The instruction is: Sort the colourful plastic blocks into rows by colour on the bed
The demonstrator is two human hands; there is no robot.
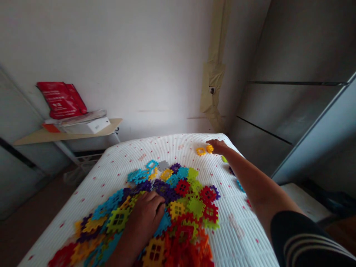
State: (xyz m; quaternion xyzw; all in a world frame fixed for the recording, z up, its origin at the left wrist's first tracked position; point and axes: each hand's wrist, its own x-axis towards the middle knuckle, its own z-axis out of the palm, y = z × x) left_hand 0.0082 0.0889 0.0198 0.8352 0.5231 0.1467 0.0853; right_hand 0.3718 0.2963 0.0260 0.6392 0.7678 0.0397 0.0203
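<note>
In the head view, a heap of many-coloured, notched plastic squares [177, 210] lies loose on a white, ribbed sheet with red specks [236, 200]. The left hand [150, 205] rests on the heap, fingers curled; I can't tell whether they grip a piece. Further off, the right hand [219, 145] is at a small yellow plastic piece [209, 149], beside a yellow square frame [200, 151]; its grip I can't make out either. Over left, a glossy red plastic bag [59, 100] and a white cardboard box [97, 125] sit on a pale wooden surface [115, 124], their contents hidden.
</note>
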